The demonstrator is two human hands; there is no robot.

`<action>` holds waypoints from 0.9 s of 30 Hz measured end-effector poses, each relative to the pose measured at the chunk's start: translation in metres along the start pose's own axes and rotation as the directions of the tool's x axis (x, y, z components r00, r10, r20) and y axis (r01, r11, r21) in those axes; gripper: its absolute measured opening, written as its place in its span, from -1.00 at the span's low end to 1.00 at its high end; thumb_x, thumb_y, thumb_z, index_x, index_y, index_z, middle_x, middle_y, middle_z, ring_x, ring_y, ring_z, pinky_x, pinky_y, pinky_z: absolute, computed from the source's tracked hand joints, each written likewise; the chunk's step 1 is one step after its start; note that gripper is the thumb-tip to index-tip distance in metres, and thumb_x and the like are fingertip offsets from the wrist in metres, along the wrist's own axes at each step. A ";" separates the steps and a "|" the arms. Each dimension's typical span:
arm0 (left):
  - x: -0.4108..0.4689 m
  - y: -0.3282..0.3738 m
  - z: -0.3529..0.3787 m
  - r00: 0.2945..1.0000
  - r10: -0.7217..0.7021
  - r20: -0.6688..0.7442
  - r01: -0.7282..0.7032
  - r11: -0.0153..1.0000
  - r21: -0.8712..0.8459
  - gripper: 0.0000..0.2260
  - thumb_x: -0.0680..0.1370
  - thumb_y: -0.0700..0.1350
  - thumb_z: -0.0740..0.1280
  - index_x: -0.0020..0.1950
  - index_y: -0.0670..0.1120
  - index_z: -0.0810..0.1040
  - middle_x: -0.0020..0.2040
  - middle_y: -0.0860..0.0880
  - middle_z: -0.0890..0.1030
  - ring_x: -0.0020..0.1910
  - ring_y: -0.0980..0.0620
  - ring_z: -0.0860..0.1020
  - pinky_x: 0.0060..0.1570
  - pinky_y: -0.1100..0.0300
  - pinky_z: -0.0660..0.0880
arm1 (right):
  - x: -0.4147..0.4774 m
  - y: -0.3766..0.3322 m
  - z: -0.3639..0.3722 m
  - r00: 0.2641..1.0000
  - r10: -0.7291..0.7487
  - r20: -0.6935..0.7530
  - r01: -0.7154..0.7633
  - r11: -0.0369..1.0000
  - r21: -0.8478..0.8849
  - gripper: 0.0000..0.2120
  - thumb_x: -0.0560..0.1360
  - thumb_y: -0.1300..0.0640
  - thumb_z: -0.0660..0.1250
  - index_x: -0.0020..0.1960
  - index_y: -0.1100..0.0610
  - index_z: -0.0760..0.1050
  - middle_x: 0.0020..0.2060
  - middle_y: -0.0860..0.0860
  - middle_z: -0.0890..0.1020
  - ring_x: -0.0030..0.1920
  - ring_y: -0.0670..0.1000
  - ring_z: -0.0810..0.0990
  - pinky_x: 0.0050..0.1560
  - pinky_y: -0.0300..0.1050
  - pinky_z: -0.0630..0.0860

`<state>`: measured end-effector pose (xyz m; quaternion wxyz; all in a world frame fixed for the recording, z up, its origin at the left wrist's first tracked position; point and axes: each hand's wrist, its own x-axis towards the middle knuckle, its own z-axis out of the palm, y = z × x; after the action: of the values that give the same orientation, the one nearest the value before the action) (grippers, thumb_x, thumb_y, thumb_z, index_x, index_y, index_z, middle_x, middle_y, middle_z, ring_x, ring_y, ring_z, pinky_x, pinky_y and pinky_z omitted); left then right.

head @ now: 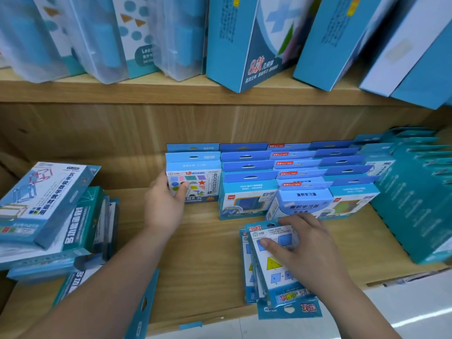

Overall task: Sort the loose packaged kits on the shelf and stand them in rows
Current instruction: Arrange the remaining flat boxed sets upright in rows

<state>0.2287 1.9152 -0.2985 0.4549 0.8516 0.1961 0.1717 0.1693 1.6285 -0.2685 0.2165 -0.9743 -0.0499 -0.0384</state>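
The left hand (162,204) grips the shapes kit (198,183), thumb on its printed face, fingers round its left side. That kit stands upright at the left end of the rows (293,172), which stand along the back of the shelf (208,253). The right hand (303,245) holds the top of the loose kits (276,280), thumb on its face and fingers curled over its far edge. These lie flat at the shelf's front edge. A pile (49,204) of boxes sits at the left end, and teal boxes (411,196) stand at the right.
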 end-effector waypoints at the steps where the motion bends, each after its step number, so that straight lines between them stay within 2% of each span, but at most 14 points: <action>1: 0.001 -0.001 0.000 1.000 -0.005 -0.001 0.005 1.000 0.014 -0.77 0.56 -0.05 0.40 0.18 -0.08 0.53 0.03 -0.06 0.64 -0.02 -0.04 0.60 -0.18 0.16 0.44 | 0.000 -0.001 -0.001 1.000 0.007 0.005 -0.007 1.000 0.002 -0.36 0.30 -0.49 0.31 0.20 -0.08 0.55 0.15 -0.14 0.53 0.20 -0.07 0.47 0.05 -0.14 0.55; 5: 0.002 -0.006 0.002 0.999 -0.033 0.042 0.034 0.999 -0.006 -0.74 0.56 -0.01 0.40 0.22 -0.02 0.51 0.11 -0.01 0.64 0.04 -0.01 0.61 -0.12 0.12 0.53 | -0.001 -0.001 -0.005 0.999 0.039 0.027 -0.041 0.998 0.056 -0.41 0.36 -0.40 0.39 0.26 -0.10 0.50 0.19 -0.17 0.49 0.24 -0.10 0.46 0.08 -0.11 0.57; 6: 0.001 -0.007 0.002 0.997 -0.054 0.063 0.056 0.998 -0.035 -0.71 0.56 -0.01 0.40 0.25 0.00 0.49 0.15 0.00 0.63 0.10 -0.01 0.60 -0.02 0.06 0.57 | -0.001 0.001 -0.008 0.999 0.043 0.025 -0.045 0.995 0.085 -0.44 0.37 -0.36 0.40 0.26 -0.10 0.50 0.19 -0.17 0.49 0.24 -0.09 0.47 0.09 -0.09 0.57; 8: -0.010 -0.003 -0.001 0.993 -0.099 0.067 0.102 0.994 -0.049 -0.56 0.55 0.01 0.42 0.40 0.01 0.40 0.31 -0.02 0.53 0.29 -0.02 0.51 0.25 -0.04 0.50 | -0.001 0.009 -0.014 0.998 0.056 0.029 -0.059 0.991 0.123 -0.45 0.39 -0.32 0.42 0.28 -0.09 0.49 0.20 -0.19 0.48 0.23 -0.09 0.47 0.09 -0.07 0.57; 10: -0.031 0.003 -0.006 0.993 -0.115 -0.018 0.115 0.993 -0.023 -0.39 0.53 0.01 0.44 0.51 -0.05 0.29 0.40 -0.07 0.42 0.37 -0.05 0.42 0.36 -0.08 0.40 | -0.002 0.021 -0.021 0.992 0.103 0.067 -0.113 0.980 0.165 -0.43 0.39 -0.31 0.43 0.31 -0.12 0.46 0.20 -0.21 0.50 0.17 -0.14 0.50 -0.01 -0.14 0.57; 12: -0.061 0.014 -0.011 0.992 -0.112 -0.053 0.108 0.992 -0.069 -0.47 0.51 -0.01 0.47 0.44 0.01 0.37 0.28 -0.01 0.47 0.20 0.02 0.50 0.22 -0.04 0.49 | -0.004 0.032 -0.026 0.978 0.148 0.144 -0.178 0.959 0.219 -0.43 0.37 -0.34 0.42 0.30 -0.17 0.43 0.15 -0.24 0.54 0.05 -0.18 0.57 -0.16 -0.22 0.56; 13: -0.077 0.021 -0.012 0.992 -0.123 0.001 0.122 0.987 -0.105 -0.57 0.51 -0.02 0.47 0.34 0.06 0.44 0.15 0.07 0.53 0.07 0.09 0.54 0.11 -0.02 0.53 | -0.005 0.037 -0.027 0.970 0.156 0.184 -0.198 0.950 0.240 -0.45 0.37 -0.35 0.42 0.28 -0.19 0.42 0.10 -0.25 0.57 -0.02 -0.19 0.60 -0.21 -0.24 0.56; 15: -0.107 0.037 -0.010 0.967 -0.137 0.214 0.169 0.976 -0.140 -0.79 0.51 -0.01 0.46 0.13 0.08 0.57 -0.07 0.10 0.63 -0.13 0.18 0.56 -0.07 0.07 0.54 | -0.007 0.042 -0.028 0.963 0.138 0.230 -0.198 0.943 0.266 -0.54 0.38 -0.35 0.40 0.20 -0.22 0.44 0.02 -0.23 0.61 -0.09 -0.18 0.64 -0.23 -0.20 0.58; 17: -0.133 0.056 -0.004 0.908 -0.125 0.401 0.184 0.977 -0.112 -0.95 0.53 0.00 0.43 -0.03 0.07 0.64 -0.18 0.17 0.66 -0.21 0.25 0.56 -0.18 0.30 0.46 | -0.008 0.046 -0.026 0.972 0.100 0.211 -0.160 0.944 0.289 -0.70 0.40 -0.33 0.40 0.06 -0.26 0.50 0.00 -0.22 0.60 -0.10 -0.18 0.63 -0.16 -0.13 0.61; 19: -0.149 0.072 0.005 0.867 -0.117 0.484 0.214 0.965 -0.151 -0.95 0.56 -0.05 0.41 -0.09 0.03 0.66 -0.21 0.13 0.69 -0.25 0.24 0.57 -0.28 0.45 0.41 | -0.009 0.046 -0.024 0.981 0.068 0.181 -0.121 0.947 0.298 -0.80 0.41 -0.31 0.41 -0.05 -0.31 0.48 0.00 -0.23 0.55 -0.10 -0.20 0.60 -0.15 -0.15 0.58; 22: -0.160 0.086 0.015 0.844 -0.156 0.513 0.293 0.936 -0.198 -0.96 0.57 -0.11 0.39 -0.08 0.00 0.62 -0.14 -0.02 0.71 -0.26 0.24 0.65 -0.36 0.41 0.49 | -0.009 0.047 -0.022 0.989 -0.002 0.146 -0.037 0.964 0.264 -0.78 0.43 -0.29 0.39 0.01 -0.27 0.51 -0.02 -0.24 0.48 -0.09 -0.26 0.53 -0.19 -0.33 0.45; 24: -0.164 0.087 0.018 0.859 -0.194 0.474 0.316 0.929 -0.193 -0.98 0.56 -0.10 0.42 -0.07 0.00 0.62 -0.10 -0.07 0.69 -0.27 0.23 0.65 -0.35 0.35 0.53 | -0.009 0.049 -0.022 0.992 -0.046 0.117 0.012 0.963 0.271 -0.72 0.43 -0.28 0.39 0.07 -0.20 0.58 -0.04 -0.24 0.47 -0.06 -0.26 0.51 -0.16 -0.38 0.39; 27: -0.171 0.085 0.021 0.873 -0.248 0.421 0.348 0.920 -0.179 -0.90 0.53 -0.08 0.46 0.02 0.02 0.61 -0.09 -0.04 0.68 -0.19 0.13 0.68 -0.25 0.21 0.61 | -0.009 0.051 -0.023 0.990 -0.078 0.120 0.037 0.950 0.312 -0.63 0.41 -0.32 0.35 0.11 -0.16 0.59 -0.01 -0.24 0.52 0.03 -0.14 0.55 0.00 -0.14 0.54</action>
<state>0.1058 1.7733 -0.2573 0.6089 0.7637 0.2084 -0.0508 0.1654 1.5722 -0.2702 0.3610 -0.9270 -0.0979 0.0275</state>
